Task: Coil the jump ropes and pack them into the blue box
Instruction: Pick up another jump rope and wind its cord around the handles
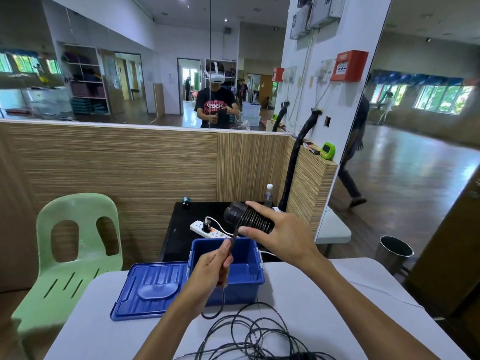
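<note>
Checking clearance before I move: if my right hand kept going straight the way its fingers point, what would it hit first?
Probably nothing close. The right hand, gripping the jump rope handles, points left and up, above the power strip; beyond is the wood-grain partition. Depth is unclear.

Deep blue plastic storage box (233, 284) with matching ribbed blue lid (150, 289); thin black rope cord (249, 331) on a pale grey-white table (337, 320); mint-green moulded plastic chair (75, 255); brown, finely striped wood-grain partition (117, 162); red fire-alarm box (348, 66).
</note>
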A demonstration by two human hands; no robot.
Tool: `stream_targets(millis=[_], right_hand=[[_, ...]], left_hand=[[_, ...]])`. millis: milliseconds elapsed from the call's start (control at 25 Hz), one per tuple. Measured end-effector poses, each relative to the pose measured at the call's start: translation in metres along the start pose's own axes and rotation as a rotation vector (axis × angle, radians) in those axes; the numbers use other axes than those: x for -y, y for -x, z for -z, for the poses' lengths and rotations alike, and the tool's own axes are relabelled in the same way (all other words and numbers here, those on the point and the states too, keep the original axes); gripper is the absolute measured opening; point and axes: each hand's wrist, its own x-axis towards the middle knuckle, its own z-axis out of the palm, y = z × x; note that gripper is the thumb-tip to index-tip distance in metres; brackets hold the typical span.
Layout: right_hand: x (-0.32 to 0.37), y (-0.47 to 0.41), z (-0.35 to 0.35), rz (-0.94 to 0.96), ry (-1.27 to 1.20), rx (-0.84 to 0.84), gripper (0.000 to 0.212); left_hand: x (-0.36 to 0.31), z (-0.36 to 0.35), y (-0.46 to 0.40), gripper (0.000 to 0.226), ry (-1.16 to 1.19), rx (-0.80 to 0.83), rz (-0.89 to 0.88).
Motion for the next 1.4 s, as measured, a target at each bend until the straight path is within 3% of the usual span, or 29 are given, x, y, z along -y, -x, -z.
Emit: stream_targets(millis=[360,560,720,880,1040,1200,1400], right_hand=[[0.002,0.009,0.01,0.106,-0.199,0.126,0.065],[0.0,0.018,0.01,0.201,-0.146,0.246,0.066],[-0.004,0.019,0.01,0.239,-0.031,0.28,0.068],[0.003,0.019,0.009,0.319,0.103,0.276,0.069],[0.006,0.007,0.003,0.3,0.236,0.247,0.073],[0.008,0.002,-0.001,0.245,0.283,0.184,0.075],[0.013,-0.002,-0.013,0.166,0.342,0.17,0.073]], left_hand=[[-0.002,0.022,-0.037,0.048,-0.161,0.111,-0.154],[-0.016,0.034,-0.055,0.015,-0.318,0.333,-0.176],[-0.043,0.043,-0.073,0.04,-0.702,0.511,-0.194],[-0.069,0.046,-0.086,0.049,-1.19,0.443,-0.289],[-0.098,0.022,-0.08,0.044,-1.681,0.174,-0.391],[-0.109,0.0,-0.071,0.042,-1.839,-0.076,-0.387],[-0.108,-0.003,-0.061,0.028,-1.967,-0.062,-0.35]])
